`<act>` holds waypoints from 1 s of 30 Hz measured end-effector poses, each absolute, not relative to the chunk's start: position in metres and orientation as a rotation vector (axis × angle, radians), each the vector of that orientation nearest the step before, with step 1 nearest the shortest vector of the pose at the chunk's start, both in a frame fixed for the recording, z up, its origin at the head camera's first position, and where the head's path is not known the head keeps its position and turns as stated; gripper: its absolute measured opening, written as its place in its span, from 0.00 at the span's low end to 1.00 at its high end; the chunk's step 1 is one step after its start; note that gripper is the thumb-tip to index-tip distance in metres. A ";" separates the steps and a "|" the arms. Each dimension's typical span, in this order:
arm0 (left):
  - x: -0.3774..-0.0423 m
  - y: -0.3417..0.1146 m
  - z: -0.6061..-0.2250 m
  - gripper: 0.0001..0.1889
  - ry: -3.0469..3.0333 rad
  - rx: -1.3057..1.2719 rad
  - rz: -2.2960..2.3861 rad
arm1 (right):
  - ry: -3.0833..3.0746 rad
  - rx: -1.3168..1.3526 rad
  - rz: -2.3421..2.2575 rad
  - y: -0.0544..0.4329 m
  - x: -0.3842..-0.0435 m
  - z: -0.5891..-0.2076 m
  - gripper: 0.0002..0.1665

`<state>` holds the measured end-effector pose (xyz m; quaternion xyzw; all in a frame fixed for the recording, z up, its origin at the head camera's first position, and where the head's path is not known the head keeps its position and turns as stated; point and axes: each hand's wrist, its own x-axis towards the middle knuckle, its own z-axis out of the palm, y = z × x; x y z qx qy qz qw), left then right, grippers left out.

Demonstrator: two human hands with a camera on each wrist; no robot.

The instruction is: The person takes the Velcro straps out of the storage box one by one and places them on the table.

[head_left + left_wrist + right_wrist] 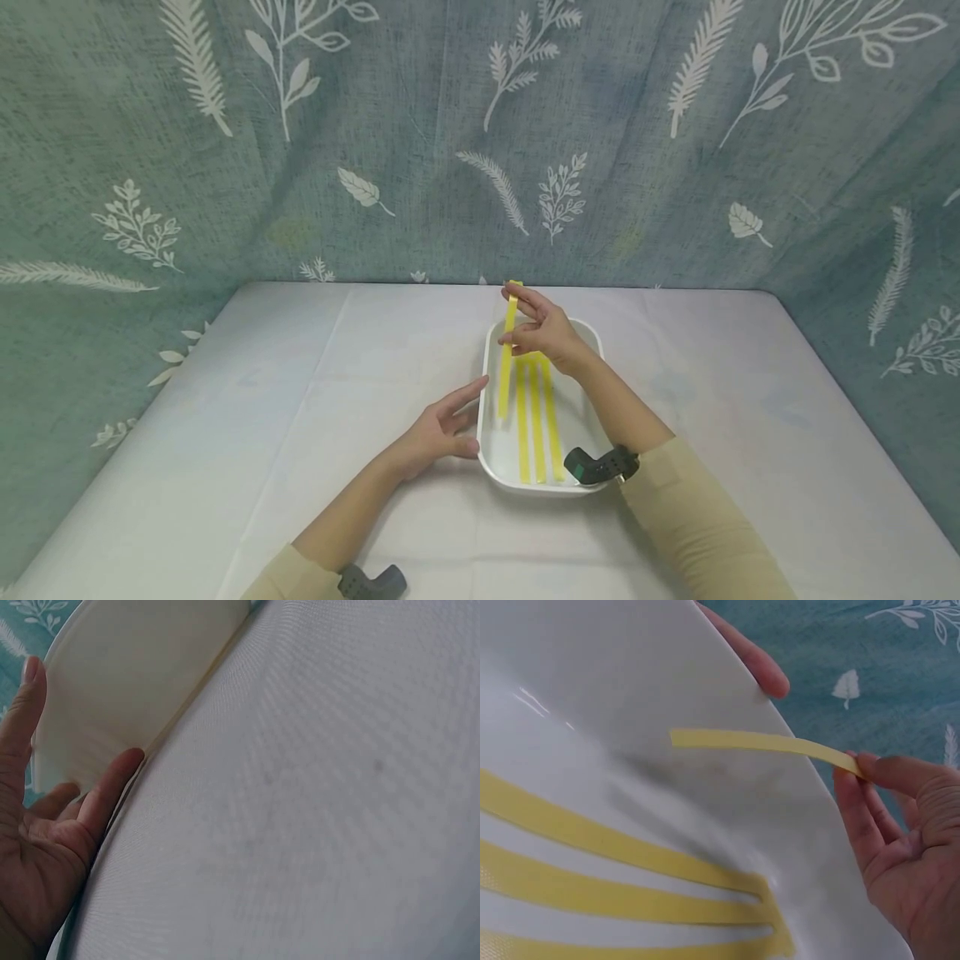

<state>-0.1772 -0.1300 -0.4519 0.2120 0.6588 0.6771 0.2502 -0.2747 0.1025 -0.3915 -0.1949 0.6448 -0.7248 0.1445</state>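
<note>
A white oblong tray [573,408] with rounded corners stands on the table. My left hand [435,433] rests against its left side, thumb and fingers spread along the wall; in the left wrist view fingertips touch the outside of the tray [150,675]. Over the tray's far left part, my right hand [551,337] pinches a narrow yellow strip [503,392] between thumb and fingers. The right wrist view shows the strip [735,740] sticking out, slightly bent. Three long yellow strips [615,892] lie side by side on the tray floor, joined by a short yellow crosspiece at their far end.
A white cloth [375,350] covers the table. Behind and beside it hangs a blue-green curtain [420,125] with white leaf prints. Dark wrist cameras sit on both forearms, the right one [596,465] overlapping the tray's near right corner.
</note>
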 end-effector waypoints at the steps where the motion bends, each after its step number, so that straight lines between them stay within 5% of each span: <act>1: -0.177 -0.130 -0.452 0.47 1.790 0.581 1.844 | 1.855 -0.560 -2.090 0.103 -0.275 -0.391 0.45; 30: -0.176 -0.130 -0.449 0.51 1.773 0.624 1.864 | 1.933 -0.541 -2.016 0.141 -0.271 -0.349 0.50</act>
